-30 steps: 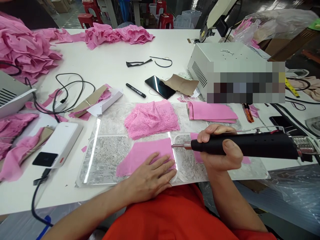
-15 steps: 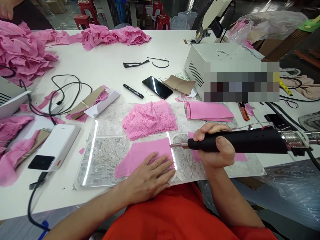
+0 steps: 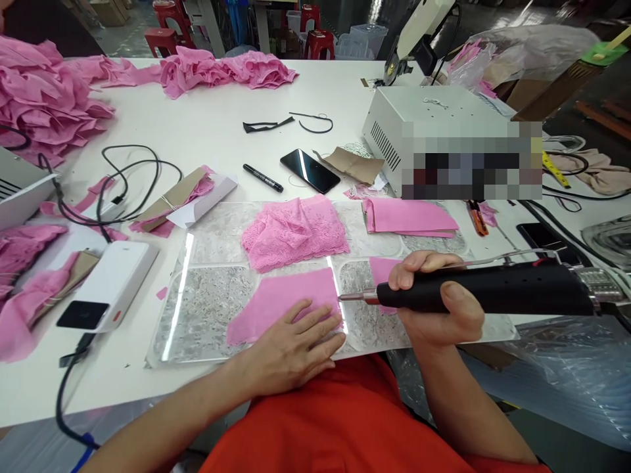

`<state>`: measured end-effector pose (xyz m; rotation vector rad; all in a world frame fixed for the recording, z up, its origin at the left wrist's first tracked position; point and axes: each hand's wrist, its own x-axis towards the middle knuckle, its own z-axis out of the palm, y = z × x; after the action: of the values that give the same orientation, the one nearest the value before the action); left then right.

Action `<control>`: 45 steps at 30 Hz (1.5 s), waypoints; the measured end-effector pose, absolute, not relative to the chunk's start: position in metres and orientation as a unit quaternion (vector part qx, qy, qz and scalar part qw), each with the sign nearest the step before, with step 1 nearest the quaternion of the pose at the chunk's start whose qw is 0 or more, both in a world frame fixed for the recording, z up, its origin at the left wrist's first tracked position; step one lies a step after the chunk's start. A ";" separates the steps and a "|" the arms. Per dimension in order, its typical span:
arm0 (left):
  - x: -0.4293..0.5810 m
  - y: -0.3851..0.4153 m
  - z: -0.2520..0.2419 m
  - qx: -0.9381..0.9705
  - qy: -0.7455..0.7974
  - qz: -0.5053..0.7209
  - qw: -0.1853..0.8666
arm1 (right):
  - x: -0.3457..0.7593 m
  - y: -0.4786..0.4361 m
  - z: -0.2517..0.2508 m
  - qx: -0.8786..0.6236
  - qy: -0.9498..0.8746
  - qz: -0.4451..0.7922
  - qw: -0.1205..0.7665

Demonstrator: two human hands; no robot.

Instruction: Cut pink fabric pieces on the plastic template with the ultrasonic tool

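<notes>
Fingers of right hand (image 3: 436,312) grip long black tool (image 3: 497,297), tip aimed left at pink fabric panel (image 3: 276,299) under flat-spread left hand (image 3: 296,349).

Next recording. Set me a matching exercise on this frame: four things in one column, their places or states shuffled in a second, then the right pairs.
1. left hand
2. right hand
3. black marker
4. pink lace pile

A. lies on the white table beside the smartphone
B. grips the black metal-tipped tool
C. pressed flat on the pink fabric piece
D. rests on the far half of the clear board

Pairs: 1-C, 2-B, 3-A, 4-D
</notes>
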<state>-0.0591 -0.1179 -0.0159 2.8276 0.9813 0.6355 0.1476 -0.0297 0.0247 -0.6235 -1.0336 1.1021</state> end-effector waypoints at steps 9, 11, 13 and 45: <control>-0.059 -0.118 -0.017 0.924 0.319 0.210 0.032 | 0.144 -0.032 0.022 -0.251 -0.476 0.484 0.690; -0.059 -0.118 -0.017 0.924 0.318 0.210 0.034 | 0.143 -0.031 0.021 -0.249 -0.475 0.484 0.691; -0.059 -0.119 -0.018 0.924 0.319 0.209 0.035 | 0.142 -0.030 0.021 -0.248 -0.477 0.483 0.691; 0.039 -0.077 -0.016 0.869 0.443 0.218 -0.024 | 0.196 0.025 0.021 -0.278 -0.422 0.430 0.749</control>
<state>0.0385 -0.0773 -0.0156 2.7724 1.4135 0.6970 0.1962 0.0250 0.0206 -0.6073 -0.9223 0.9396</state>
